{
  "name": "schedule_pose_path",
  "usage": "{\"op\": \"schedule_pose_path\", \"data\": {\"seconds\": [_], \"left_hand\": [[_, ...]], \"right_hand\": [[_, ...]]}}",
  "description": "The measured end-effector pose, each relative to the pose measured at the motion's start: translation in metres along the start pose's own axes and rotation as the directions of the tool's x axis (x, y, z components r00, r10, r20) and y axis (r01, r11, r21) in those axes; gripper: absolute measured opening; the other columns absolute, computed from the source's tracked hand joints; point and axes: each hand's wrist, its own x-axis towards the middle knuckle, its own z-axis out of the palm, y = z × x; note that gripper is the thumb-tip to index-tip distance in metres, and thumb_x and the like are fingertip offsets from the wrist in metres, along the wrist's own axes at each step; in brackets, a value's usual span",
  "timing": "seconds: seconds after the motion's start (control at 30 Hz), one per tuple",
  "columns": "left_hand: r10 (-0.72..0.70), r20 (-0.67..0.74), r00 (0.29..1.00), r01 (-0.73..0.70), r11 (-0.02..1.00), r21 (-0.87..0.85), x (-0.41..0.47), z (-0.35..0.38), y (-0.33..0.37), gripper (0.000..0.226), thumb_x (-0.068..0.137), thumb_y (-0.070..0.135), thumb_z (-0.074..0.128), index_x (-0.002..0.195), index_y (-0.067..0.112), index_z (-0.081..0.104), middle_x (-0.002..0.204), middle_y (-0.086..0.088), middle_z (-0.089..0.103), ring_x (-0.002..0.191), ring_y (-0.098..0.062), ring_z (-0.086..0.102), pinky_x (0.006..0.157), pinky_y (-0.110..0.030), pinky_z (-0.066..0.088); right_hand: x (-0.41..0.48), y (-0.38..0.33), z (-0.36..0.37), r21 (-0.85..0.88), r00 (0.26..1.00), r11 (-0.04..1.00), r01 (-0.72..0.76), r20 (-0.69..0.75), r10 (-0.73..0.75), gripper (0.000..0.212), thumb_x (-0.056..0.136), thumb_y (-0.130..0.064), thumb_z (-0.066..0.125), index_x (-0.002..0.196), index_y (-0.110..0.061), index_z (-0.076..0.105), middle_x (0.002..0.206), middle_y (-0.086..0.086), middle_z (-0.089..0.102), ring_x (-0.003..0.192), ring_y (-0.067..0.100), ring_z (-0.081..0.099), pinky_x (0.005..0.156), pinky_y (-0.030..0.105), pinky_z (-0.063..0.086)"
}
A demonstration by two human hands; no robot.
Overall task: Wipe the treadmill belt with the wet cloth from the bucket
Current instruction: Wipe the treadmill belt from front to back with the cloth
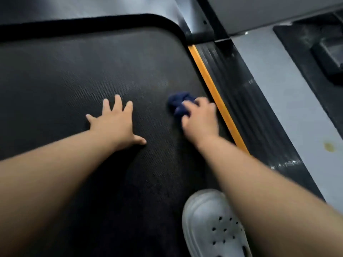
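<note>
The black textured treadmill belt (78, 75) fills most of the view. My right hand (200, 119) grips a bunched dark blue cloth (179, 103) and holds it down on the belt, close to the belt's right edge. My left hand (113, 123) lies flat on the belt with fingers spread, about a hand's width left of the cloth. The bucket is out of sight.
An orange strip (213, 89) and a black ribbed side rail (239, 101) run along the belt's right edge. Beyond them is grey floor (289, 112). A grey perforated clog (213, 225) stands on the belt at lower right. The belt's far end meets a black rounded rim (92, 23).
</note>
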Motion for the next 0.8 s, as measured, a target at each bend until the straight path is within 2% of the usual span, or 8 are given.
{"op": "schedule_pose_path", "data": {"seconds": [0.07, 0.1, 0.2, 0.27, 0.4, 0.53, 0.6, 0.8], "left_hand": [[0.008, 0.053, 0.999, -0.008, 1.000, -0.010, 0.006, -0.004, 0.003, 0.128, 0.054, 0.073, 0.073, 0.150, 0.028, 0.001, 0.158, -0.003, -0.010, 0.144, -0.036, -0.005, 0.100, -0.072, 0.026], [0.006, 0.070, 0.998, -0.006, 1.000, -0.003, 0.009, -0.007, 0.005, 0.129, 0.053, 0.072, 0.074, 0.150, 0.027, 0.001, 0.158, -0.004, -0.010, 0.144, -0.038, -0.004, 0.099, -0.071, 0.028], [-0.018, 0.097, 0.995, 0.016, 1.000, 0.018, 0.012, -0.009, 0.007, 0.130, 0.055, 0.071, 0.075, 0.150, 0.025, -0.002, 0.157, -0.007, -0.010, 0.143, -0.040, -0.004, 0.099, -0.066, 0.033], [-0.027, 0.103, 0.994, 0.025, 0.999, 0.020, 0.012, -0.007, 0.009, 0.130, 0.057, 0.068, 0.075, 0.149, 0.026, -0.006, 0.157, -0.008, -0.012, 0.143, -0.040, -0.005, 0.099, -0.067, 0.034], [-0.017, 0.123, 0.992, 0.016, 1.000, 0.011, 0.018, -0.011, 0.015, 0.136, 0.053, 0.060, 0.082, 0.150, 0.025, -0.007, 0.156, -0.016, -0.009, 0.140, -0.048, -0.001, 0.097, -0.070, 0.033], [-0.005, 0.121, 0.993, 0.006, 1.000, -0.004, 0.022, -0.009, 0.014, 0.137, 0.051, 0.058, 0.084, 0.150, 0.023, -0.005, 0.156, -0.018, -0.008, 0.140, -0.049, -0.001, 0.100, -0.066, 0.034], [0.005, 0.098, 0.995, -0.007, 1.000, 0.012, 0.020, -0.007, 0.009, 0.137, 0.051, 0.061, 0.082, 0.150, 0.024, -0.005, 0.156, -0.016, -0.007, 0.140, -0.047, 0.000, 0.099, -0.065, 0.036], [-0.020, 0.127, 0.992, 0.025, 0.999, -0.034, 0.015, -0.013, 0.015, 0.137, 0.052, 0.056, 0.084, 0.150, 0.025, -0.006, 0.156, -0.015, -0.011, 0.140, -0.047, -0.005, 0.097, -0.071, 0.031]], "right_hand": [[0.015, 0.019, -0.015, -0.027, 0.980, 0.980, -0.198, -0.015, 0.198, 0.026, 0.089, -0.023, 0.051, 0.113, -0.022, 0.061, 0.134, 0.008, 0.038, 0.112, 0.033, 0.038, 0.085, 0.030, 0.035], [0.016, 0.020, -0.019, -0.063, 0.978, 0.976, -0.208, 0.003, 0.208, 0.026, 0.090, -0.021, 0.051, 0.115, -0.021, 0.060, 0.133, 0.009, 0.036, 0.112, 0.034, 0.039, 0.085, 0.030, 0.036], [-0.004, 0.006, -0.024, -0.082, 0.986, 0.991, -0.110, 0.119, 0.119, 0.031, 0.092, -0.018, 0.051, 0.122, -0.017, 0.056, 0.129, 0.012, 0.038, 0.112, 0.032, 0.042, 0.095, 0.035, 0.039], [-0.020, 0.004, -0.019, -0.030, 0.992, 0.998, -0.049, 0.115, 0.052, 0.031, 0.092, -0.017, 0.050, 0.122, -0.019, 0.057, 0.128, 0.008, 0.039, 0.111, 0.029, 0.042, 0.091, 0.034, 0.041], [0.010, 0.014, -0.012, -0.066, 0.997, 0.996, 0.056, 0.062, -0.052, 0.028, 0.093, -0.018, 0.050, 0.119, -0.020, 0.059, 0.132, 0.005, 0.040, 0.111, 0.029, 0.040, 0.087, 0.034, 0.044], [0.062, 0.006, -0.013, -0.102, 0.997, 0.992, -0.080, 0.015, 0.082, 0.030, 0.094, -0.015, 0.047, 0.122, -0.018, 0.057, 0.136, 0.008, 0.036, 0.117, 0.031, 0.038, 0.086, 0.034, 0.040], [0.071, 0.002, -0.014, -0.133, 0.992, 0.983, -0.128, -0.003, 0.129, 0.030, 0.093, -0.014, 0.047, 0.122, -0.016, 0.055, 0.139, 0.008, 0.034, 0.119, 0.031, 0.037, 0.090, 0.036, 0.039], [0.006, 0.033, -0.017, -0.054, 0.989, 0.987, -0.150, -0.005, 0.150, 0.025, 0.092, -0.022, 0.051, 0.112, -0.009, 0.058, 0.132, 0.011, 0.034, 0.112, 0.031, 0.041, 0.087, 0.033, 0.040]]}}
